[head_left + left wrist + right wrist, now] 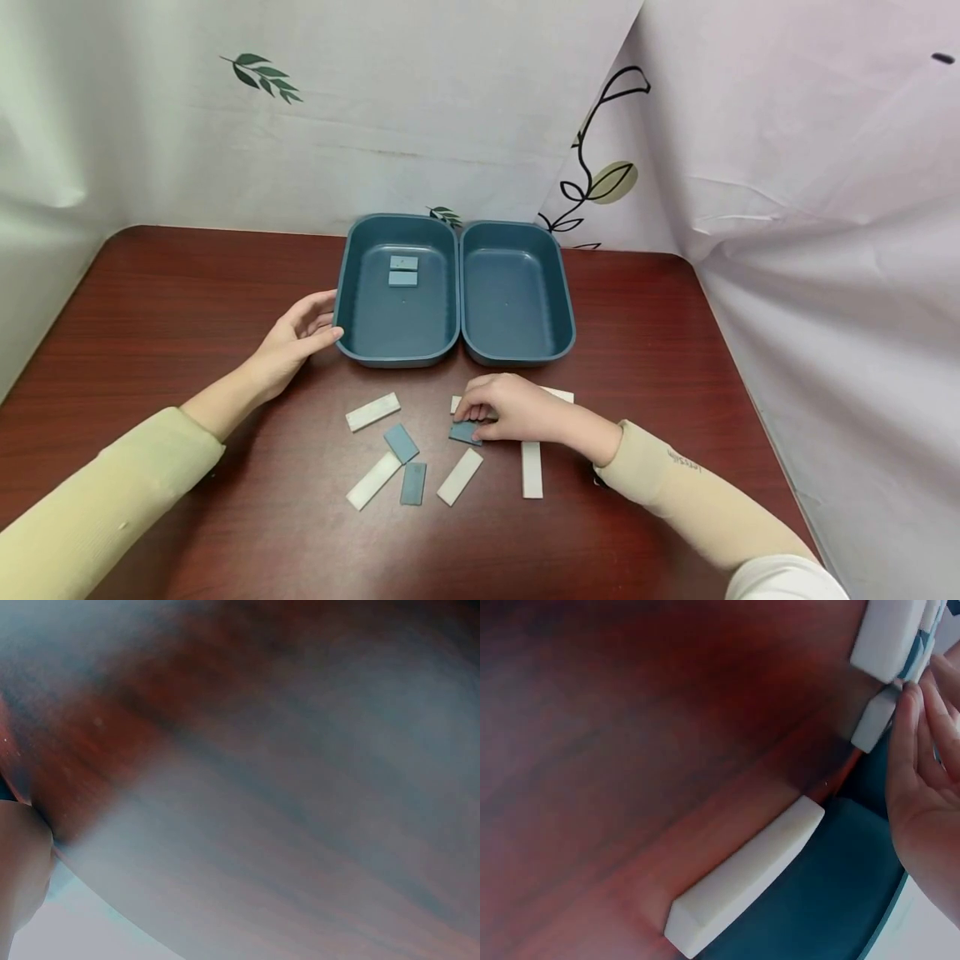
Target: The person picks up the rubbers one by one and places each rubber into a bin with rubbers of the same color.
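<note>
My right hand (pixel 510 408) reaches down over the table, its thumb and fingertips pinching a small blue rectangular block (pixel 463 432) that lies among the others. In the right wrist view, that hand (pixel 930 772) shows at the right edge, its fingertips partly hiding what they hold. My left hand (pixel 296 342) touches the outer left side of the left blue tray (pixel 340 312), thumb at the rim. Two blue blocks (pixel 402 278) lie side by side inside that tray. Two more blue blocks (pixel 413 484) lie on the table. The left wrist view is mostly blurred.
A second blue tray (pixel 573 325) stands against the left one, with nothing in it. Several white blocks (pixel 373 412) lie scattered in front of the trays on the dark red table (pixel 247 517). A patterned cloth (pixel 360 108) hangs behind.
</note>
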Demonstrator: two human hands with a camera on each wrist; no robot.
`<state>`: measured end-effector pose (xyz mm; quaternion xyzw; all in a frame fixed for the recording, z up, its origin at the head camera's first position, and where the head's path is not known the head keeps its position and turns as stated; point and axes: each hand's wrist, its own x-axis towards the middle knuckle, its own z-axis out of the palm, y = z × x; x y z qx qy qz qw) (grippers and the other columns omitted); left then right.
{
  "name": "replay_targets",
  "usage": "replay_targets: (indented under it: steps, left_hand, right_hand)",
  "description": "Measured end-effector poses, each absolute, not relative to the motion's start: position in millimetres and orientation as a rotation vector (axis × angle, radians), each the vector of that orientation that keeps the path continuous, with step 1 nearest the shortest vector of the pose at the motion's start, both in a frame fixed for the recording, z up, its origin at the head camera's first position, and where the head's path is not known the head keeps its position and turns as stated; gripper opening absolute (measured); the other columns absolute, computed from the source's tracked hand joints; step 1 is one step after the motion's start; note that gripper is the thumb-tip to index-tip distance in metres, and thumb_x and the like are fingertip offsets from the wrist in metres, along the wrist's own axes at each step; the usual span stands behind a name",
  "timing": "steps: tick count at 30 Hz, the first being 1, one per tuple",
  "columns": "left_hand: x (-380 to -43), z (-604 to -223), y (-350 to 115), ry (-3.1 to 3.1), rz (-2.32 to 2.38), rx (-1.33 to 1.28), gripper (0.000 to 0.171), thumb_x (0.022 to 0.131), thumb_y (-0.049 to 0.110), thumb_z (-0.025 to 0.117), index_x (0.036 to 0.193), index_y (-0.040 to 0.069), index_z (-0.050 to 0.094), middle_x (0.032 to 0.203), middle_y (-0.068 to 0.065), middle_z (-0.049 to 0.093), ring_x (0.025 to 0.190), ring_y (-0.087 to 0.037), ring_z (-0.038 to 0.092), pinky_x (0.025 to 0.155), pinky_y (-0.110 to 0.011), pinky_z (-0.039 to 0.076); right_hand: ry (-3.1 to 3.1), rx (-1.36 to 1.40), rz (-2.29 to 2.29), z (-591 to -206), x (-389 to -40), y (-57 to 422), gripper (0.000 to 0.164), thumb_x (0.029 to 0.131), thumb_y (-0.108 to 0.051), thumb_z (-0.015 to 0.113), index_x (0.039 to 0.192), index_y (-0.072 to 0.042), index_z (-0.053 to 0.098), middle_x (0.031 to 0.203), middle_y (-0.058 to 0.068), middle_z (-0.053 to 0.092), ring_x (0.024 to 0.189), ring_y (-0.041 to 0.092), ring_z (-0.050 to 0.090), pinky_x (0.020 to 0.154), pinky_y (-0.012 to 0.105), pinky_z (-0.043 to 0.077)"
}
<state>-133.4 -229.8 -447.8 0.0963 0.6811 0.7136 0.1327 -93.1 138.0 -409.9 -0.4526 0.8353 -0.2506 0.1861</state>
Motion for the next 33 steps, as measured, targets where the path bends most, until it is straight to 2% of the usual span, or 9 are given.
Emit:
replay_targets:
  steps: [8,21,33]
  left_hand:
    - [-132.8,-447.2,-230.1,1.973,2.071,0.28,0.056,0.108,0.005,0.059,0.16,0.008,0.038,0.143,0.008,0.054,0.125,0.0,0.059,0.102,-0.01,0.049]
    - [-133.2,-448.6,-229.7,1.968,2.083,0.272,0.054,0.108,0.004,0.059,0.158,0.01,0.04,0.142,0.009,0.054,0.125,0.0,0.059,0.102,-0.01,0.048]
    - [-132.6,-447.7,-229.2,1.973,2.074,0.273,0.056,0.108,0.005,0.059,0.159,0.008,0.038,0.143,0.008,0.054,0.125,0.0,0.059,0.102,-0.01,0.048]
  right_hand:
    - [2.465,-1.289,-0.644,-413.2,-83.0,138.4,0.032,0.084,-0.011,0.091,0.113,-0.014,0.08,0.106,-0.002,0.073,0.093,0.01,0.067,0.084,0.017,0.055]
    - [2.532,-1.38,-0.511,-411.7,-74.8,138.2,0.035,0.086,-0.017,0.09,0.119,-0.014,0.079,0.114,-0.001,0.075,0.11,0.015,0.069,0.099,0.03,0.058]
    - [2.558,-1.365,-0.551,-410.3,-70.7,135.3,0.037,0.083,-0.013,0.092,0.117,-0.011,0.079,0.108,0.0,0.074,0.095,0.012,0.068,0.086,0.021,0.057]
